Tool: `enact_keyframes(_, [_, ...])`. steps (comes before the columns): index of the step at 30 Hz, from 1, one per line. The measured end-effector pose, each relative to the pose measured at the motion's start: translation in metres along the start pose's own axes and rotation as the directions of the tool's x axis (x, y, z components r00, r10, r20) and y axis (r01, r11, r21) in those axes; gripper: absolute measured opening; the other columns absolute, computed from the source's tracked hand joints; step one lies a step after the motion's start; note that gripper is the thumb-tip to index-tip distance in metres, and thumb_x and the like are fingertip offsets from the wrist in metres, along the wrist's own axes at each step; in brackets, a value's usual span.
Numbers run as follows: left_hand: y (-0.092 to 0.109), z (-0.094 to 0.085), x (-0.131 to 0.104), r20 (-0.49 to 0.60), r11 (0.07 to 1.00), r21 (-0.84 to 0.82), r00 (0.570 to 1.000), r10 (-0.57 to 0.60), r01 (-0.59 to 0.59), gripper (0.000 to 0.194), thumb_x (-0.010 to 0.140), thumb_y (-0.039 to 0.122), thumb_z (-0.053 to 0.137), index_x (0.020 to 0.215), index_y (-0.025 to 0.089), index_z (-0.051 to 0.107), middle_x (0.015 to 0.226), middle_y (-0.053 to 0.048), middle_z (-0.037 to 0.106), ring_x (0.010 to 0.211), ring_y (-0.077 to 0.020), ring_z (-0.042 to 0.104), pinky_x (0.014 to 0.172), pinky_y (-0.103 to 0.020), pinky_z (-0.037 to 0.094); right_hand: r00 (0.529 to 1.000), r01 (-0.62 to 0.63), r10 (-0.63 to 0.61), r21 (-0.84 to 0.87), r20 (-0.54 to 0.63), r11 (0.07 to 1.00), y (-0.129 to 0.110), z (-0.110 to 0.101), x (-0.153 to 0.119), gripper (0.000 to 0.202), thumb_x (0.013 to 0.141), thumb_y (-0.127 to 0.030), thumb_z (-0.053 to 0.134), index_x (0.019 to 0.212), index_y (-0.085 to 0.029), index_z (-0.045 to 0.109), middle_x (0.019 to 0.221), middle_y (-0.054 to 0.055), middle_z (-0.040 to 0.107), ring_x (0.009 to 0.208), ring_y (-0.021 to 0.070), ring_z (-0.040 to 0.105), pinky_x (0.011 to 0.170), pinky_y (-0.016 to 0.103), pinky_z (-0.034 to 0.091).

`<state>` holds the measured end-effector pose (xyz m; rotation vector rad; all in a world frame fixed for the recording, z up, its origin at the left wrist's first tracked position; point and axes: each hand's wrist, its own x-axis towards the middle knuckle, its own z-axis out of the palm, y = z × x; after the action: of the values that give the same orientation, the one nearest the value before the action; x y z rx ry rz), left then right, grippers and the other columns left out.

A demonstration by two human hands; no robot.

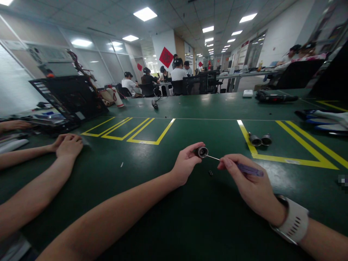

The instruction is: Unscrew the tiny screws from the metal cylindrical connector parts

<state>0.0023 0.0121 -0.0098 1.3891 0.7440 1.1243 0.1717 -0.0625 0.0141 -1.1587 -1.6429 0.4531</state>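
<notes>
Between the thumb and fingers of my left hand is a round metal connector, its open end turned toward my right. My right hand grips a screwdriver with a purple see-through handle. Its thin shaft runs left, and the tip meets the connector's open end; how far inside it reaches I cannot tell. A small dark part lies on the green table just below the connector. Two more metal connectors rest together inside the yellow taped outline on the right.
At the left, another person's hands rest on the table near a black equipment case. A black tool and a white box lie at the far right. Another dark connector lies toward the back.
</notes>
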Motion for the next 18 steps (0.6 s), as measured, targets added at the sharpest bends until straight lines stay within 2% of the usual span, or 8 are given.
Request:
enact_keyframes(6, [0.0033,0.0028,-0.0023,-0.019,1.000,0.021,1.000,0.002,-0.001,0.037,0.071,0.007,0.060,0.106,0.017,0.063,0.110,-0.008,0.065,0.101,-0.0217,0.062,0.096,-0.044,0.045,0.995,0.061,-0.059,-0.032,0.080,0.998,0.0001,0.0039,-0.0002,0.014,0.088,-0.026,0.048,0.085,-0.020,0.061,0.078,0.003,0.064,0.072,0.0165,0.061,0.064,0.030,0.048])
enact_keyframes(12, [0.0058,0.0061,-0.0045,-0.056,0.999,0.044,0.998,0.000,0.002,0.031,0.070,0.011,0.064,0.100,0.014,0.064,0.103,-0.009,0.066,0.096,-0.0214,0.064,0.093,-0.042,0.046,0.975,0.210,-0.194,-0.153,0.113,0.966,0.0036,0.0073,-0.0009,0.011,0.088,-0.020,0.048,0.086,-0.018,0.060,0.079,0.004,0.063,0.074,0.0172,0.059,0.067,0.032,0.047])
enact_keyframes(18, [0.0017,0.0041,-0.0031,-0.082,0.997,0.083,0.997,0.006,0.001,0.026,0.070,0.013,0.063,0.096,0.013,0.065,0.097,-0.009,0.068,0.093,-0.0209,0.065,0.089,-0.039,0.049,0.939,0.327,-0.302,-0.166,0.162,0.930,0.0009,0.0072,-0.0031,0.010,0.086,-0.015,0.049,0.090,-0.016,0.059,0.083,0.005,0.064,0.077,0.0172,0.058,0.070,0.033,0.047])
